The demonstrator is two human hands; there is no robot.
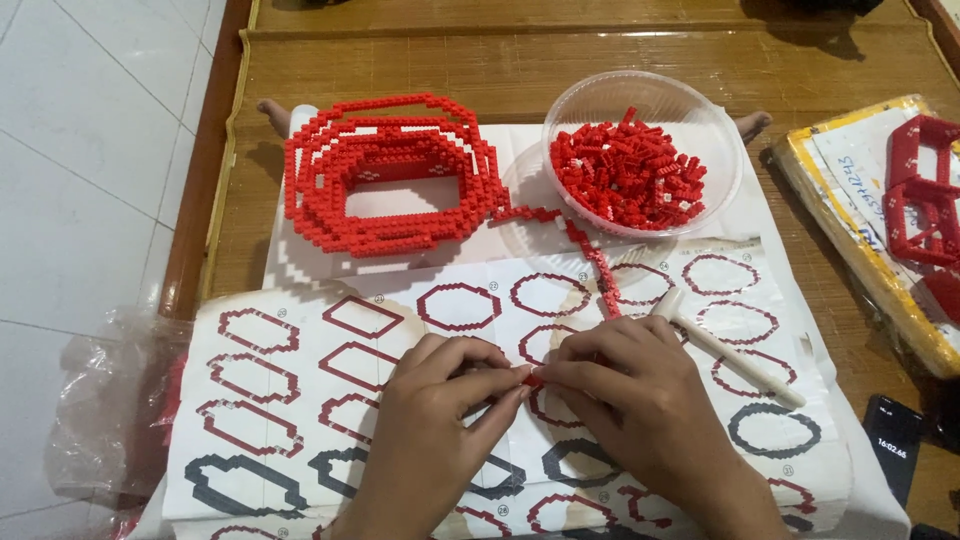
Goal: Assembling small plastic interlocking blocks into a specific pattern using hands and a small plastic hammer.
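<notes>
Hands: left hand (425,420) and right hand (630,395) pressed fingertip to fingertip, both pinching one small red brick (535,378) (barely showing).
Brick strip: red strip (590,262) runs toward 12 o'clock from the pinch, long axis near vertical, right hand nearer.
Supply: bowl of red bricks (640,165) at 1 o'clock.
Underneath: instruction sheet (300,400).

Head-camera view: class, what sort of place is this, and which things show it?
Probably a home floor used as a hobby spot: a woven mat beside white floor tiles, a bowl of red bricks, and a printed instruction sheet under both hands.
</notes>
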